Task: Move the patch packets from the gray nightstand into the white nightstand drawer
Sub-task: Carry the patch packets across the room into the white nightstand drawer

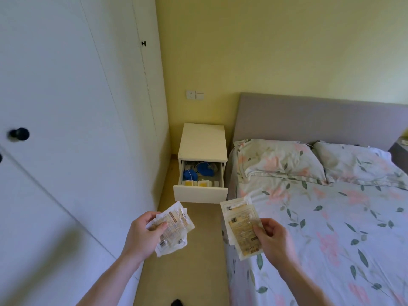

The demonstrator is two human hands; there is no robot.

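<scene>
Head view: both hands hold patch packets, the left hand [142, 234] gripping a fanned bunch [173, 230], the right hand [272, 238] pinching a flatter stack [241, 228]. Farther ahead between them, the white nightstand drawer [201, 186] stands open, slightly nearer the left hand.

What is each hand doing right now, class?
Left hand: grips a bunch of patch packets.
Right hand: grips a second stack of packets.
</scene>
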